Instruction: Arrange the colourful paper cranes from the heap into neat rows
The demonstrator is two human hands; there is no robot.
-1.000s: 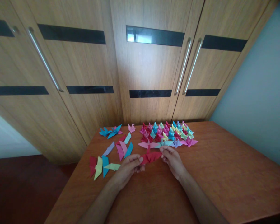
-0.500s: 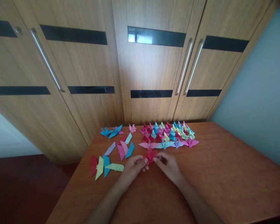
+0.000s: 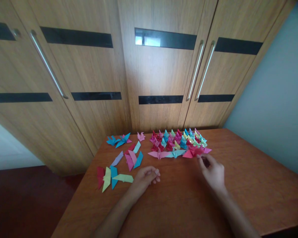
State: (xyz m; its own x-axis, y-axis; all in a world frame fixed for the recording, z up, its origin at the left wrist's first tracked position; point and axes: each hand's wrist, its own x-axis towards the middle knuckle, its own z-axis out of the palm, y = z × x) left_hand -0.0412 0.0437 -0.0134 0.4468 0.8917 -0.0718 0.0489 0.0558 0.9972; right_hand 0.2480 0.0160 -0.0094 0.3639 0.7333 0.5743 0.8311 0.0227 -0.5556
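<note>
My right hand (image 3: pixel 212 170) pinches the edge of a red origami crane (image 3: pixel 192 152) with its wings spread. The crane is at the front of the rows of paper cranes (image 3: pixel 172 140), overlapping the purple and magenta ones from this view. Beside it on the left lie a light teal crane (image 3: pixel 175 153) and a pink crane (image 3: pixel 159 154), both with open wings. My left hand (image 3: pixel 146 178) hovers over the table with its fingers curled together and nothing in them. Just left of that hand is a pale green folded crane (image 3: pixel 124 178).
Flat folded cranes in red, yellow-green, blue (image 3: pixel 114 177), pink and lilac are scattered on the table's left. Blue cranes (image 3: pixel 123 140) and a small pink crane (image 3: pixel 141 136) stand further back. Wooden cupboard doors (image 3: pixel 159 76) rise behind the brown table (image 3: pixel 250 172).
Both hands held the red crane in the middle. My left hand has let go, and my right hand has carried the crane right and away to the front row.
</note>
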